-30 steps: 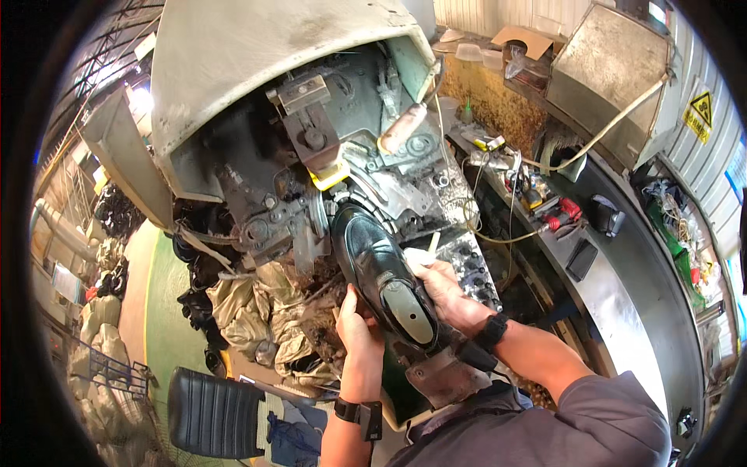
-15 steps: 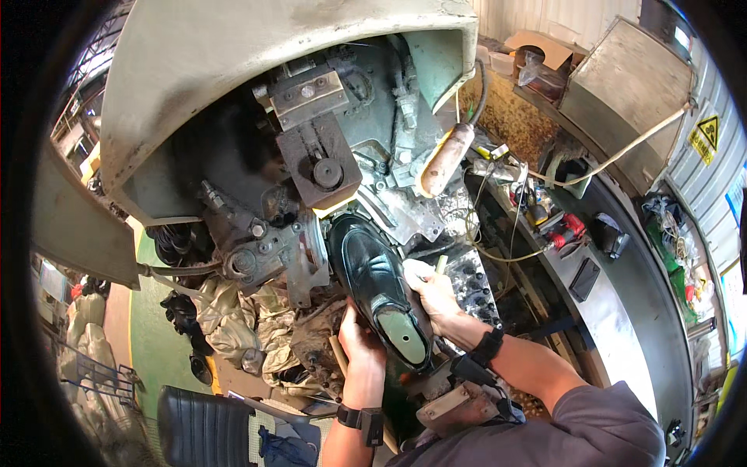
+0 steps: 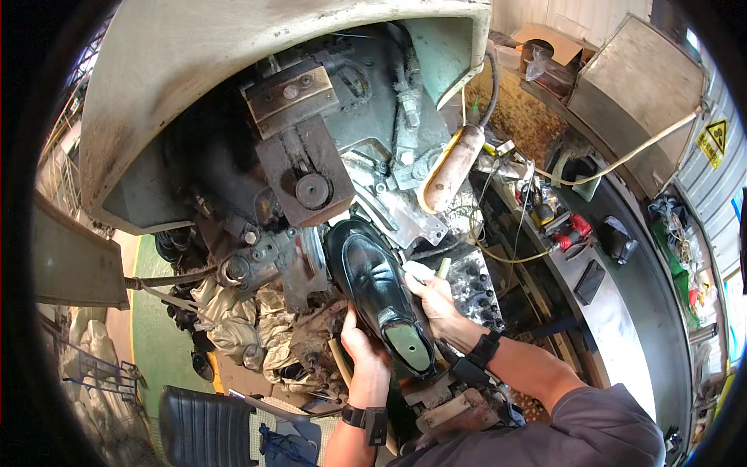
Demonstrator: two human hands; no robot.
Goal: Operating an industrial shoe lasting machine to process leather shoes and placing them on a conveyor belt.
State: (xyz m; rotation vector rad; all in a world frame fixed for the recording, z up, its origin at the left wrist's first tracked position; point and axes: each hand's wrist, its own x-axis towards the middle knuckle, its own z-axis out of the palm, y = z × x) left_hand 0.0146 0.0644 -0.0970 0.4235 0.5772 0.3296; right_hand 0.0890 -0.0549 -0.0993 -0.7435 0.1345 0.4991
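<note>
A black leather shoe [image 3: 366, 268] sits on a green last [image 3: 408, 348], whose top has a small hole. Its toe points away from me, up against the metal parts of a machine below a dark block [image 3: 303, 175]. My left hand [image 3: 364, 342] grips the left side of the shoe near the heel, its fingers partly hidden beneath. From the right, my right hand [image 3: 437, 302] holds the shoe at mid-length. Something white [image 3: 419, 271], perhaps a finger cover, is at the tip of the right thumb or finger.
A curved machine hood [image 3: 257, 35] arches over the work. A lamp [image 3: 451, 167] hangs just right of the block. Further right, a bench carries a red power tool [image 3: 574, 231] and a phone [image 3: 589, 282]. Cloth bundles [image 3: 233, 323] and a black chair [image 3: 204, 424] are at left.
The view has shifted a little, so the machine's hood and block appear further left. Both hands keep their hold on the shoe, which stays in nearly the same place.
</note>
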